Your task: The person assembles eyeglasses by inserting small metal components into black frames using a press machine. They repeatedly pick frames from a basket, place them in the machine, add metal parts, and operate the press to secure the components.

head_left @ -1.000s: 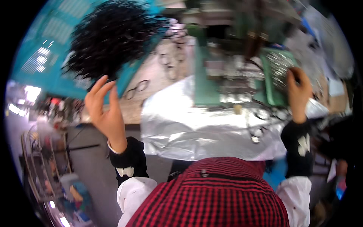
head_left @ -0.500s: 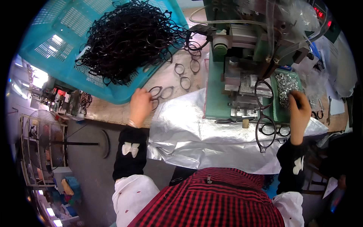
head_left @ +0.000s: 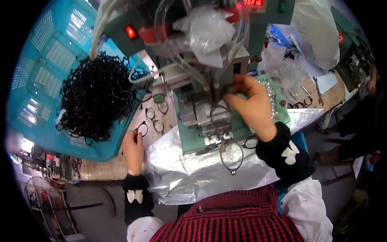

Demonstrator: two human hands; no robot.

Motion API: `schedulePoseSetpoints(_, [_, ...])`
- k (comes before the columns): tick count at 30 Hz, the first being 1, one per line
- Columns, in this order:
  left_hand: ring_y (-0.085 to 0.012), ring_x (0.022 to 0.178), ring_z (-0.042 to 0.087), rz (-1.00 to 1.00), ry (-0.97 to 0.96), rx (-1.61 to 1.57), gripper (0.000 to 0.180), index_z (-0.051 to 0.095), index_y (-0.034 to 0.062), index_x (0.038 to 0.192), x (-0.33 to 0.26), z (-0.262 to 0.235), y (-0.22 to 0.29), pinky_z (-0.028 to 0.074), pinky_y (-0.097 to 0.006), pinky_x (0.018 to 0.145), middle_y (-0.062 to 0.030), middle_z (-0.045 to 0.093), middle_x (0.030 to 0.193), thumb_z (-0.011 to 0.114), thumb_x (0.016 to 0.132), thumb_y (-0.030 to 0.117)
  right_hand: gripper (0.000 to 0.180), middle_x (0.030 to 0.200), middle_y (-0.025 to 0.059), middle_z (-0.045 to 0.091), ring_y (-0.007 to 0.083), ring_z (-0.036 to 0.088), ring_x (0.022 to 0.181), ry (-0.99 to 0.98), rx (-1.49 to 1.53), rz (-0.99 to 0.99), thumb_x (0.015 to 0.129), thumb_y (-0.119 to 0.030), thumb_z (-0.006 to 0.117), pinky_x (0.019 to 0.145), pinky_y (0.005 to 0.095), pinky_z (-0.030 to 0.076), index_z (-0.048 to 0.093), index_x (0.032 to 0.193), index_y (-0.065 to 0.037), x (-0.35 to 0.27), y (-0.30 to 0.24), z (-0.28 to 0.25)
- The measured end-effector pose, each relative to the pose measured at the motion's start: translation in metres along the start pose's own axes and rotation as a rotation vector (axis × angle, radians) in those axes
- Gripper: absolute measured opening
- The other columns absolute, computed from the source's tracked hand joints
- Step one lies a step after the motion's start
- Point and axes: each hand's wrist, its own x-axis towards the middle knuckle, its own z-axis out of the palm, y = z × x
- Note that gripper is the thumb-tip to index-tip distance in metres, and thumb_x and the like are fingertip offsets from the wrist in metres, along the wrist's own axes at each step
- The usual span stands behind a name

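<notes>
At the basket's near corner, my left hand [head_left: 133, 152] is closed on a dark eyeglass frame [head_left: 142, 129], its fingers around one end. My right hand [head_left: 258, 111] reaches in at the bench machine [head_left: 193, 141], thumb and fingertips curled together by the upright tooling. Whatever those fingertips hold is too small or hidden to make out. Another eyeglass frame [head_left: 241, 162] hangs from the machine's metal fixture, with one rim dangling over its front edge. A few loose eyeglass frames [head_left: 158, 126] lie on the table between basket and machine.
A blue plastic basket [head_left: 105, 155] holds a heap of dark frames [head_left: 94, 97]. Right of the machine sits a green tray [head_left: 285, 117] of small shiny metal parts. Silver sheeting [head_left: 177, 177] covers the table's front. A wrench [head_left: 318, 90] and plastic bags lie at the right.
My view has shifted toward the right. My right hand has gone from the tray of metal parts to the machine's tooling. My left hand now has a frame raised slightly at the basket's corner.
</notes>
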Motion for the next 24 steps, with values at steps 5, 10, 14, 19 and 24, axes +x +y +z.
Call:
schedulePoseSetpoints(5, [-0.0069, 0.076, 0.052, -0.191, 0.217, -0.871, 0.008, 0.058, 0.0037, 0.101, -0.009, -0.027, 0.054, 0.044, -0.024, 0.068, -0.0002, 0.056, 0.087, 0.062, 0.101, 0.011, 0.041, 0.089, 0.0037, 0.063, 0.0118, 0.061, 0.087, 0.12, 0.081, 0.017, 0.077, -0.002, 0.071, 0.084, 0.0269, 0.048, 0.06, 0.117, 0.002, -0.01, 0.001, 0.019])
schedulePoseSetpoints(10, [-0.0146, 0.089, 0.058, 0.125, 0.305, -1.169, 0.011, 0.055, 0.0062, 0.115, 0.001, -0.057, 0.128, 0.052, -0.03, 0.081, -0.0098, 0.061, 0.107, 0.053, 0.104, 0.009, 0.044, 0.091, 0.0039, 0.065, 0.0087, 0.061, 0.087, 0.073, 0.236, 0.108, 0.081, 0.0, 0.07, 0.083, 0.0252, 0.047, 0.057, 0.124, 0.003, -0.014, -0.009, 0.019])
schedulePoseSetpoints(14, [-0.0192, 0.091, 0.063, 0.466, 0.398, -1.191, 0.014, 0.056, 0.0051, 0.115, 0.038, -0.092, 0.201, 0.057, -0.037, 0.082, -0.0146, 0.065, 0.109, 0.054, 0.104, 0.012, 0.046, 0.1, 0.0074, 0.068, 0.0094, 0.062, 0.09, 0.013, 0.427, 0.204, 0.083, 0.001, 0.07, 0.087, 0.0259, 0.047, 0.056, 0.126, 0.004, -0.015, -0.022, 0.027])
schedulePoseSetpoints(19, [-0.0219, 0.083, 0.065, 0.504, 0.409, -1.107, 0.012, 0.055, 0.0018, 0.112, 0.051, -0.076, 0.213, 0.057, -0.035, 0.073, -0.0158, 0.069, 0.1, 0.055, 0.101, 0.008, 0.047, 0.115, 0.0094, 0.067, 0.0154, 0.064, 0.104, 0.027, 0.319, 0.115, 0.084, 0.0, 0.067, 0.095, 0.029, 0.048, 0.055, 0.129, 0.004, -0.028, -0.042, 0.021])
schedulePoseSetpoints(24, [-0.0235, 0.079, 0.065, 1.018, 0.125, -0.69, 0.017, 0.066, 0.0055, 0.089, 0.015, -0.047, 0.218, 0.056, -0.033, 0.063, -0.0144, 0.073, 0.104, 0.07, 0.074, -0.003, 0.042, 0.115, 0.0082, 0.069, 0.0177, 0.064, 0.109, 0.114, -0.156, -0.047, 0.083, -0.003, 0.069, 0.097, 0.0317, 0.049, 0.062, 0.125, -0.002, -0.011, -0.011, -0.02])
